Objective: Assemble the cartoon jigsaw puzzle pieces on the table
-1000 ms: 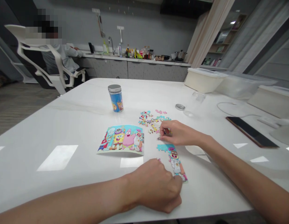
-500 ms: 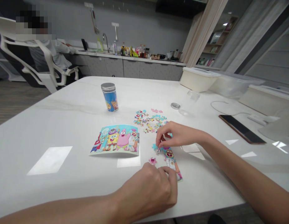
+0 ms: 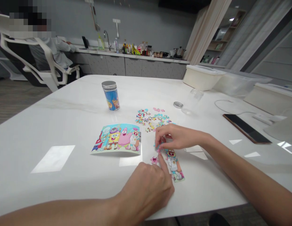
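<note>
My left hand (image 3: 149, 188) rests on the table with its index finger stretched forward to a puzzle piece at my right fingertips. Its other fingers are curled, their undersides hidden. My right hand (image 3: 175, 137) pinches a small puzzle piece (image 3: 159, 151), mostly covered by the fingertips. Just left of that lies a loose pink puzzle piece (image 3: 154, 160) with a mouth on it. A joined strip of puzzle (image 3: 174, 164) showing a figure in white runs below my right hand. Farther off, loose puzzle pieces (image 3: 149, 121) are scattered. The picture card (image 3: 120, 139) with cartoon characters lies to the left, slightly curved.
A lidded jar (image 3: 111, 96) with a blue print stands behind the card. Beyond my right hand are a metal lid (image 3: 178, 104) and a clear jar (image 3: 192, 101). A phone (image 3: 246, 128), a cable and storage boxes (image 3: 202, 77) are at right. A person (image 3: 51, 51) sits back left.
My left hand has shifted slightly left, and its index finger now reaches forward to my right fingertips. More of the joined strip's lower end shows. My right hand has barely moved.
</note>
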Demonstrator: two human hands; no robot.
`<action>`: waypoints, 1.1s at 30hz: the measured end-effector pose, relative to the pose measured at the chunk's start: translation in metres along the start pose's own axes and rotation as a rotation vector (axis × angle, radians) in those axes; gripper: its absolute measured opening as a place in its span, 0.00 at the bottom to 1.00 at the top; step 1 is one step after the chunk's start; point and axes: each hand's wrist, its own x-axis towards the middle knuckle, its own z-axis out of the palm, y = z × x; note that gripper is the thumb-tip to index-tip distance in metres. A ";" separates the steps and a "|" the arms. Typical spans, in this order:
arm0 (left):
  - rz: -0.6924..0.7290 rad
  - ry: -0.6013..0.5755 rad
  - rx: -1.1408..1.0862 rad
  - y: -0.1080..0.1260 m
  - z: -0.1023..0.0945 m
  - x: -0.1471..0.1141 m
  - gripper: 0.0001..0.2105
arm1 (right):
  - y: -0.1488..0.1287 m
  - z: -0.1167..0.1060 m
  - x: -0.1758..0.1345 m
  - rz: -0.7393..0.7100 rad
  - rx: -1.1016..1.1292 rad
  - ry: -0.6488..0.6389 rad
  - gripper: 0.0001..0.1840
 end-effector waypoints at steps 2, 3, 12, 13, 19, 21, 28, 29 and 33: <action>0.003 -0.021 -0.015 -0.001 -0.002 0.000 0.22 | 0.002 -0.004 -0.002 0.026 0.001 0.009 0.07; 0.003 -0.028 -0.022 -0.001 -0.003 0.000 0.22 | 0.003 -0.005 -0.003 0.043 -0.004 0.012 0.07; -0.011 -0.051 -0.022 -0.001 -0.004 0.001 0.23 | 0.005 -0.003 -0.002 0.091 -0.011 -0.049 0.06; -0.012 -0.056 -0.025 -0.001 -0.004 0.001 0.23 | 0.005 -0.003 -0.002 0.097 -0.005 -0.053 0.05; -0.020 -0.071 -0.032 -0.002 -0.007 0.002 0.23 | 0.006 -0.003 -0.003 0.117 0.004 -0.060 0.07; -0.021 -0.084 -0.035 -0.003 -0.008 0.003 0.23 | 0.005 -0.003 -0.003 0.124 -0.004 -0.061 0.08; -0.029 -0.117 -0.042 -0.003 -0.010 0.003 0.24 | 0.004 -0.004 -0.004 0.142 0.008 -0.083 0.06; -0.035 -0.118 -0.041 -0.003 -0.010 0.003 0.25 | 0.004 -0.004 -0.004 0.146 0.010 -0.085 0.06; -0.041 -0.115 -0.036 -0.004 -0.009 0.003 0.24 | 0.005 -0.003 -0.004 0.147 -0.010 -0.078 0.11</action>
